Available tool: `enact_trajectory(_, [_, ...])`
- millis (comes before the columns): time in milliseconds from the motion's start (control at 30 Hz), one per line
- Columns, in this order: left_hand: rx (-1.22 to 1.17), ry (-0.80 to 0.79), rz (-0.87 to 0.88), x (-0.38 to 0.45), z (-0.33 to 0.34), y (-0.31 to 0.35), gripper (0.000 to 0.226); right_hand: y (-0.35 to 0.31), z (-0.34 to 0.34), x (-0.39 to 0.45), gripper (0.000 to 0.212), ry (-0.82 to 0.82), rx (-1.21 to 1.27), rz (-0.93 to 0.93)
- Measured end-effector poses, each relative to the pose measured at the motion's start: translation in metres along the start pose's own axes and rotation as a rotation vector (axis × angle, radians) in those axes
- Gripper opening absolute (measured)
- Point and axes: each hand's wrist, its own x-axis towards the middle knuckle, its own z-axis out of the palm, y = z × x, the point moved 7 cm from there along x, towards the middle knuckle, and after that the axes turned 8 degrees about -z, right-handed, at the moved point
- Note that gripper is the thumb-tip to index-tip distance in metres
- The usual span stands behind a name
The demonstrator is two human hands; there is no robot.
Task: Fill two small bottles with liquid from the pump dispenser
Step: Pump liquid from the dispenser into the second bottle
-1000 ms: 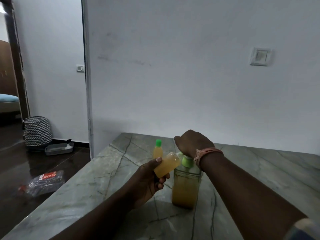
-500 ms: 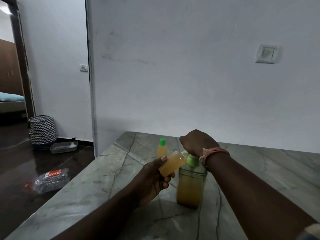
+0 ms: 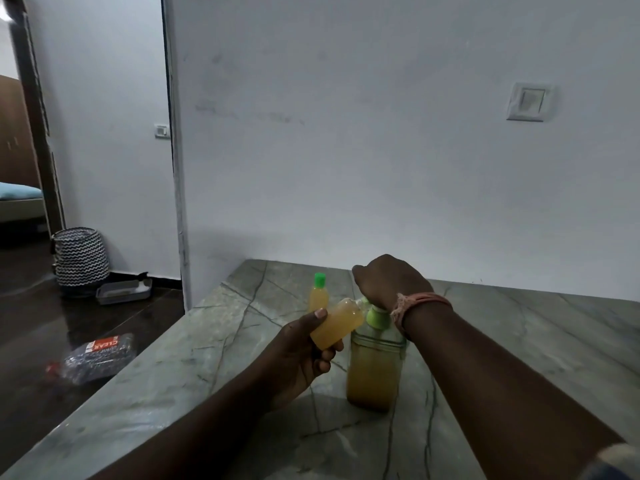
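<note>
A clear pump dispenser [image 3: 374, 372] with yellow liquid and a green pump stands on the marble table [image 3: 214, 362]. My right hand [image 3: 388, 282] lies on top of the pump head, fingers curled over it. My left hand [image 3: 298, 351] grips a small uncapped bottle [image 3: 337, 327] nearly full of yellow liquid, tilted with its mouth at the pump spout. A second small bottle [image 3: 318, 294] with a green cap stands upright behind them, full of yellow liquid.
A white wall rises just behind the table. The table's left edge drops to a dark floor where a crushed plastic bottle [image 3: 93, 358], a grey tray [image 3: 123, 291] and a patterned basket [image 3: 81, 259] lie.
The hands, the tilted bottle and the dispenser keep the same pose. Only the camera has shifted slightly.
</note>
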Motion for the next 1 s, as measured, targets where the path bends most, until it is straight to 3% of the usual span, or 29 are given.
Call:
enact_trajectory(167, [-0.001, 0.012, 0.006, -0.004, 0.003, 0.000, 0.069, -0.008, -0.006, 0.002, 0.026, -0.098, -0.108, -0.015])
enact_trajectory(233, [-0.010, -0.001, 0.002, -0.003, 0.004, -0.001, 0.071, -0.012, -0.012, 0.006, 0.024, -0.065, -0.148, -0.039])
enact_trajectory(333, [-0.004, -0.010, -0.007, 0.000, 0.002, -0.001, 0.072, -0.004, -0.004, 0.007, 0.031, -0.007, -0.062, -0.036])
enact_trajectory(500, [-0.013, -0.003, 0.001, 0.005, -0.003, 0.000, 0.081, 0.003, 0.004, 0.007, 0.030, -0.061, -0.007, 0.024])
enact_trajectory(700, [-0.013, -0.004, 0.006, 0.000, 0.002, 0.000, 0.070, -0.003, 0.002, 0.006, 0.024, -0.130, -0.074, 0.021])
enact_trajectory(800, [-0.006, -0.020, 0.001, 0.000, 0.003, -0.001, 0.065, -0.007, -0.006, 0.008, 0.023, -0.063, -0.125, 0.008])
enact_trajectory(1000, [-0.004, -0.015, 0.008, 0.003, 0.000, 0.001, 0.070, 0.004, 0.003, 0.005, 0.026, -0.041, 0.005, 0.055])
